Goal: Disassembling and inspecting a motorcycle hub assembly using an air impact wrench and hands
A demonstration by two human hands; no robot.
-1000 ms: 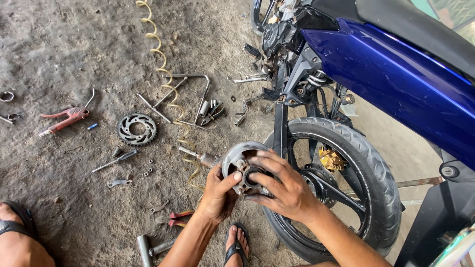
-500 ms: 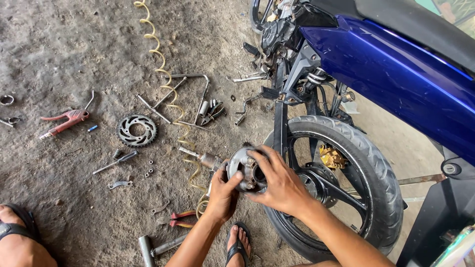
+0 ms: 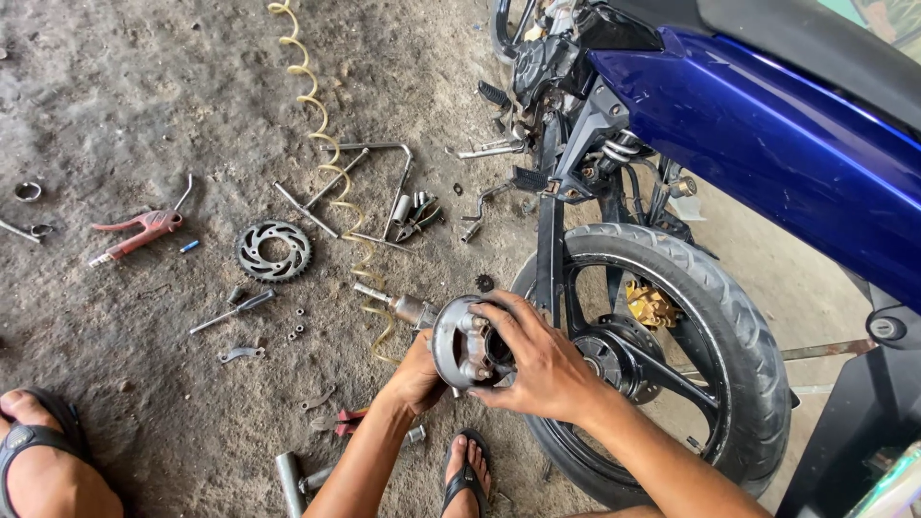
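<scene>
Low in the middle of the frame, two hands hold a round metal hub (image 3: pixel 467 343) with short bolts sticking out of its face. It sits just beside the black back wheel (image 3: pixel 739 336) of the blue motorbike (image 3: pixel 767 125). The right hand (image 3: pixel 537 364) is spread wide, with its fingers curled over the hub's rim and face. The left hand (image 3: pixel 419 369) cups it from behind and below, fingers closed against the back. The hub looks thick and solid, so I think it is heavy and hard and will not bend. It looks greasy too, so it may slip. The rim seems the best place to grab, with both hands. To the left on the dirty floor lie a toothed sprocket (image 3: pixel 273 250), a red air gun (image 3: pixel 139 230) and a curly yellow hose (image 3: pixel 331 163).
</scene>
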